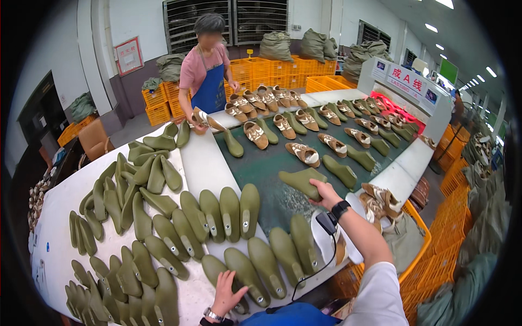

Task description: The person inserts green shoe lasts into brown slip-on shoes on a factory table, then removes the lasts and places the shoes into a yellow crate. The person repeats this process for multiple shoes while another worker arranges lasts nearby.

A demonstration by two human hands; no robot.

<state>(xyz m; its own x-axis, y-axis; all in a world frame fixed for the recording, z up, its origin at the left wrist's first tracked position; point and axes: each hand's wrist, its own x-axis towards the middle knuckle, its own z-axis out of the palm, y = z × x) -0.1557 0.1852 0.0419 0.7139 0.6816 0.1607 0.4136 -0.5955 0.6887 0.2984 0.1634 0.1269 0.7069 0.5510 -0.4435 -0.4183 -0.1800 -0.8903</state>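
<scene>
My right hand [325, 194] is closed on the heel end of an olive-green shoe last [300, 180] above the green belt [255, 179]. A black strap circles that wrist, and a corded black device [327, 223] shows just below it. At the near edge, my left hand [227, 293] has its fingers spread over a green last [216, 268], partly covering it. Beside it stands a row of green lasts [264, 265]. Brown-and-white shoes [302, 154] and more lasts [340, 171] sit in rows across the belt.
Many green lasts [142, 221] crowd the white table [60, 201] at left. Across the belt, a person in a blue apron [209, 87] handles a shoe [204, 117]. Finished-looking shoes [379, 200] lie beside an orange crate [427, 228] at right; stacked orange crates [443, 255] stand beyond.
</scene>
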